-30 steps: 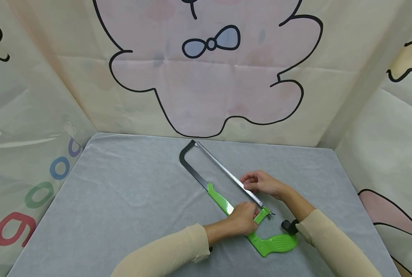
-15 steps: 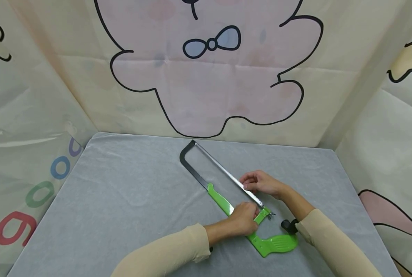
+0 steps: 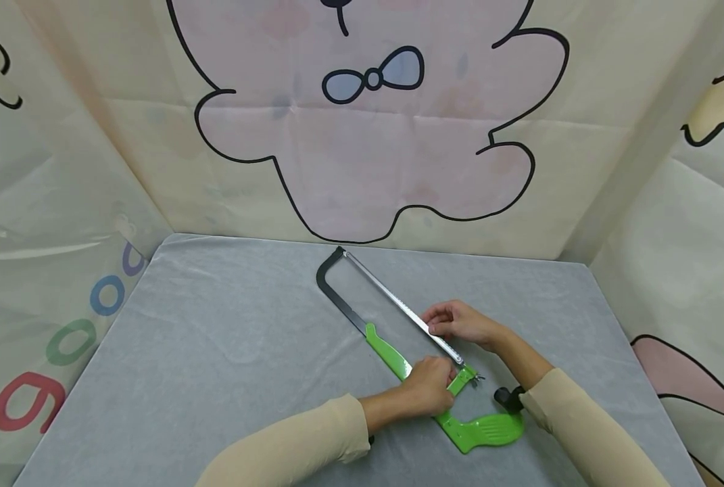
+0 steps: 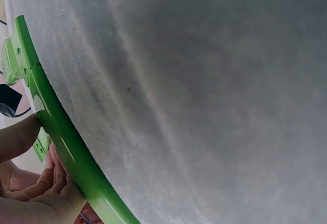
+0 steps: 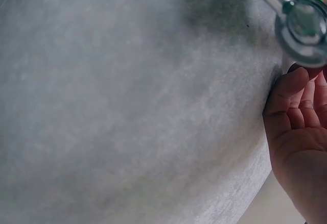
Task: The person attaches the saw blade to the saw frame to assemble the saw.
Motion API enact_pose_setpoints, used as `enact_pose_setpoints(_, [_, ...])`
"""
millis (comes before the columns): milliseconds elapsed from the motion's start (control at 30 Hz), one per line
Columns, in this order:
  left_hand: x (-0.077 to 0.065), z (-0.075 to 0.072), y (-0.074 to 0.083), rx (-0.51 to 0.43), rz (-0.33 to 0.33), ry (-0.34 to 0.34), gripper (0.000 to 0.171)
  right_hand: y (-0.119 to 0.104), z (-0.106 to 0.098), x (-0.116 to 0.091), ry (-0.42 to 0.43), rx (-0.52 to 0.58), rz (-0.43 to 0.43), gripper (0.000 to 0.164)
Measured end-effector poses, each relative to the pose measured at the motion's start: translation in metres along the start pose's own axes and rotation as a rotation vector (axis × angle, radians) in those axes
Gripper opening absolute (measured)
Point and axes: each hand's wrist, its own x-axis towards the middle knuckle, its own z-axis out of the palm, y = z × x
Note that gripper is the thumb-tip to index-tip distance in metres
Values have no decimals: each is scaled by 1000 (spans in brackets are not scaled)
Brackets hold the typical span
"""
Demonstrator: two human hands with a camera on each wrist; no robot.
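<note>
A hacksaw with a green frame and handle and a black front arm lies diagonally on the grey cloth. My left hand grips the green frame just ahead of the handle; in the left wrist view, its thumb presses against the frame's side. Along the saw's right side runs the silvery blade. My right hand pinches this blade between thumb and fingertips, nearer its handle end. A wing nut looms large in the right wrist view, hiding part of the right fingertips.
Grey cloth covers the table. A curtain with cartoon drawings rises right behind the table's back edge, close to the saw's tip. More printed curtains hang at both sides.
</note>
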Motion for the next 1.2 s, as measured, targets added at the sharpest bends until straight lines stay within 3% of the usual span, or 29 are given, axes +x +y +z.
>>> enact_pose_setpoints(467, [0, 1, -1, -12, 1, -2, 18, -1, -1, -3, -14, -9, -23, 30])
enact_pose_setpoints(1200, [0, -1, -1, 5, -6, -10, 17, -4, 2, 2, 9, -22, 9, 30])
